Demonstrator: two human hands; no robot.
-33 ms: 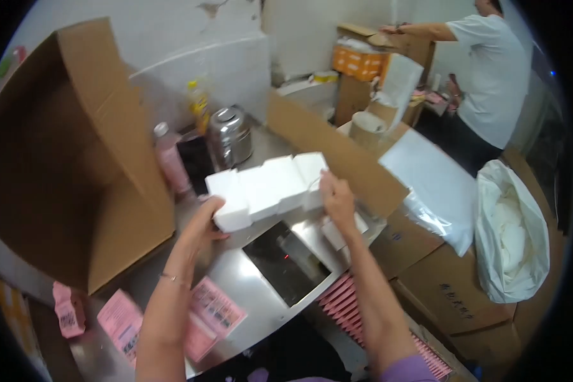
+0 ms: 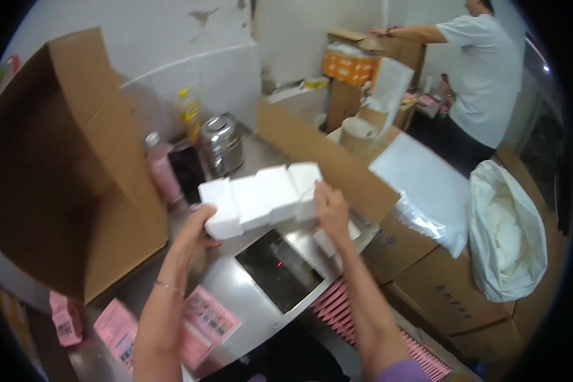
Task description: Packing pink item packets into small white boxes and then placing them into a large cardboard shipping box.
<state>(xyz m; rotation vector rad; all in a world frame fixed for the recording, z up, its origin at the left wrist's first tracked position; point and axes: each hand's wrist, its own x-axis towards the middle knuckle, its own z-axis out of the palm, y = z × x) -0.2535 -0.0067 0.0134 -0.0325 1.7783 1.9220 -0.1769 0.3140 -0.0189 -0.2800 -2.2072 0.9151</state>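
From the head camera, a row of white blocks (image 2: 261, 198) is held in the air above a steel machine (image 2: 261, 280) with a dark glass window. The row runs left to right and climbs slightly toward the right, so its long axis lies across the person's body. The left hand (image 2: 194, 234) presses against the left end block, fingers curled under and around its lower corner. The right hand (image 2: 330, 209) presses against the right end, fingers laid flat and together on the end face. The blocks sit squeezed between the two palms; neither hand reaches over the top of the row. Both hands are equally close, one at each end, and the middle blocks hang with nothing under them.

To the left, just beside the row, stands a large open cardboard box (image 2: 57, 172), tipped so its mouth faces right, toward the blocks. Behind the row sit a pink bottle (image 2: 161, 170) and a round steel pot (image 2: 221, 145). Pink packets (image 2: 118, 328) lie on the counter near the left forearm. Far right, a second person in a white shirt (image 2: 487, 70) reaches toward stacked boxes, well apart from the blocks.
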